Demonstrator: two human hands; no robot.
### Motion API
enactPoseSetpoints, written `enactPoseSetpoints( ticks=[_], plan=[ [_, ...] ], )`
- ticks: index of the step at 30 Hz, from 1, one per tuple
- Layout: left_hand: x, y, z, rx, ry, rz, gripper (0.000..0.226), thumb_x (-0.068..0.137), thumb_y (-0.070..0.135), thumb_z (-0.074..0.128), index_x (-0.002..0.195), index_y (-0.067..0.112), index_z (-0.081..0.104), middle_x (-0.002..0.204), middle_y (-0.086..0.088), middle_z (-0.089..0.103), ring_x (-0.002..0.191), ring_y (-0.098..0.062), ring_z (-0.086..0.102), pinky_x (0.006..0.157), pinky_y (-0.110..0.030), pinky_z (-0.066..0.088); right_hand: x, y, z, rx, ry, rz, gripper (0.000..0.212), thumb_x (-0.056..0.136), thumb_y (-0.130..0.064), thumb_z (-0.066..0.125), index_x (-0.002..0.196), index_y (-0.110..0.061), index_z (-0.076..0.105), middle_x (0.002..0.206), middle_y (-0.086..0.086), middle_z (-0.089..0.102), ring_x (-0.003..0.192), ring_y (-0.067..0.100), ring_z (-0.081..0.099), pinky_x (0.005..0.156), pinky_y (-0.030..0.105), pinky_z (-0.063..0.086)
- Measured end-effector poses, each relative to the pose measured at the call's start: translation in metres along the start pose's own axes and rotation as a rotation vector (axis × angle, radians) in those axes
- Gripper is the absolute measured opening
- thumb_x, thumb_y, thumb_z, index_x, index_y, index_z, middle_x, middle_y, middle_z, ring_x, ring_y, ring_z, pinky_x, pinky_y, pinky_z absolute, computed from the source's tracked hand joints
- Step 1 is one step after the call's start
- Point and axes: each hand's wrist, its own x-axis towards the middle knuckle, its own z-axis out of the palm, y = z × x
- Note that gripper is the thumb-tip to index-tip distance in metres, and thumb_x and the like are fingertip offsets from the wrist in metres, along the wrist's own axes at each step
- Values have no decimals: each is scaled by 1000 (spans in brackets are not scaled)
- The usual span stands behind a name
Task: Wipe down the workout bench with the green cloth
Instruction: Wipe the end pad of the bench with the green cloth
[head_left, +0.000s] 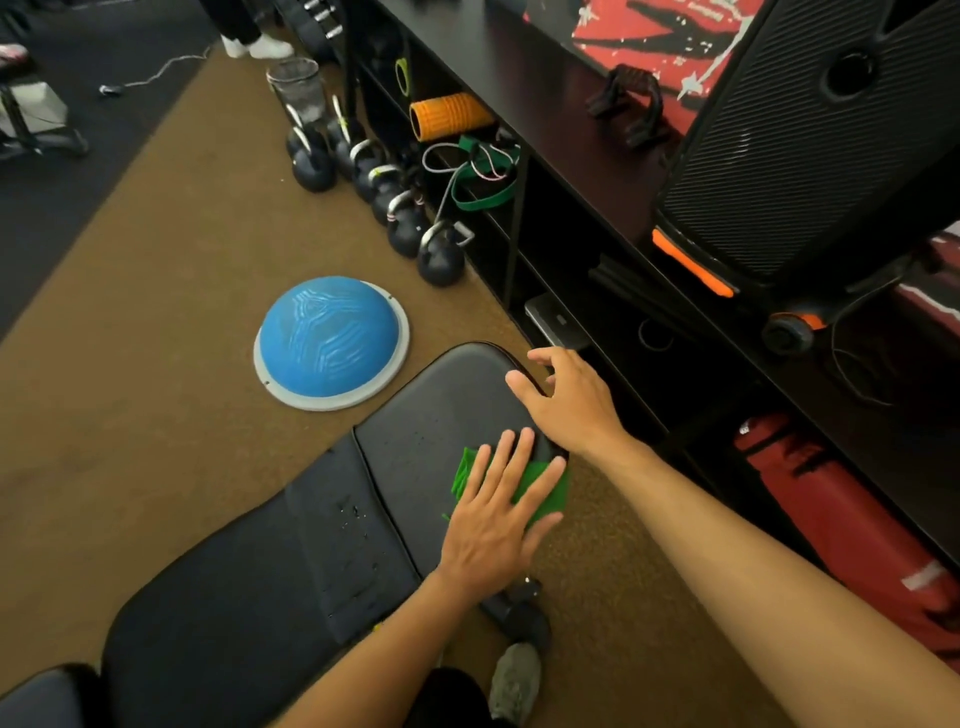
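The black padded workout bench (431, 410) runs from the lower left up to the middle of the view, its seat pad at the far end. Water droplets speckle the pads. The green cloth (545, 493) lies on the right edge of the seat pad. My left hand (498, 514) presses flat on the cloth with fingers spread. My right hand (566, 400) rests on the far right edge of the seat pad, fingers apart, holding nothing.
A blue balance dome (332, 338) sits on the brown floor left of the bench. A row of black kettlebells (410, 228) lines a dark shelf unit (597, 171) on the right, which holds an orange foam roller (447, 117), bands and a big speaker (810, 145). A red bag (841, 514) lies below.
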Motion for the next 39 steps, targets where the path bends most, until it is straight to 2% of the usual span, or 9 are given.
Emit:
enactPoseSetpoints(
  ticks=[8, 12, 15, 18, 21, 28, 31, 34, 39],
  plan=[
    [23, -22, -13, -112, -31, 60, 70, 106, 56, 47, 165, 27, 24, 175, -11, 7, 162, -31, 4, 128, -58, 16, 13, -1, 13, 136, 60, 108, 57, 94, -73, 41, 127, -32, 63, 132, -10, 62, 122, 14, 58, 106, 44, 45],
    [59, -56, -17, -244, 4, -252, 64, 110, 51, 36, 167, 30, 14, 176, -1, -5, 162, -20, -10, 131, -52, 4, 13, -1, 21, 134, 43, 116, 51, 96, -72, 38, 120, -36, 64, 128, -8, 65, 121, 16, 57, 105, 43, 44],
    [83, -90, -17, -287, -9, -473, 64, 110, 56, 26, 167, 35, 6, 176, 2, -9, 162, -17, -12, 131, -49, 2, 7, -4, 36, 49, 112, 100, 51, 100, -63, 42, 131, -28, 62, 135, -3, 62, 127, 18, 52, 105, 37, 40],
    [87, -93, -14, -304, 7, -574, 64, 109, 59, 19, 167, 34, 4, 176, 1, -7, 162, -18, -9, 131, -49, 3, -3, -6, 50, -53, 203, 44, 55, 101, -56, 44, 141, -20, 56, 142, 1, 57, 130, 20, 49, 109, 38, 40],
    [70, -61, -9, -317, 68, -668, 62, 111, 52, 18, 167, 31, 4, 176, -3, -8, 162, -18, -11, 131, -50, 3, -6, -5, 54, -73, 265, -4, 52, 102, -53, 42, 137, -18, 59, 138, 1, 60, 127, 20, 52, 108, 39, 42],
    [-38, 15, 4, -290, 95, -465, 58, 112, 41, 31, 167, 33, 13, 176, -12, 3, 163, -27, 5, 130, -50, 11, -4, -4, 54, -45, 337, 41, 42, 105, -47, 37, 127, -25, 66, 132, -2, 63, 121, 19, 52, 106, 37, 37],
    [-22, -7, 0, -305, 66, -457, 59, 112, 41, 32, 167, 31, 12, 176, -9, -6, 163, -26, -3, 131, -48, 4, -3, -5, 56, -80, 338, 34, 41, 106, -45, 37, 129, -24, 64, 131, -2, 64, 120, 18, 53, 104, 37, 39],
    [19, -54, 0, -311, 75, -568, 58, 113, 41, 29, 167, 30, 8, 174, -7, -17, 161, -23, -17, 131, -47, -2, -2, -5, 58, -149, 350, 13, 38, 105, -41, 42, 130, -22, 63, 128, 0, 66, 116, 20, 55, 99, 37, 40],
    [70, -122, -2, -358, 89, -782, 61, 114, 39, 24, 167, 17, 7, 174, -11, -12, 161, -24, -15, 130, -53, 5, -3, -6, 59, -221, 347, 9, 36, 105, -42, 45, 130, -22, 62, 124, 0, 67, 110, 19, 57, 93, 38, 46]
  ],
)
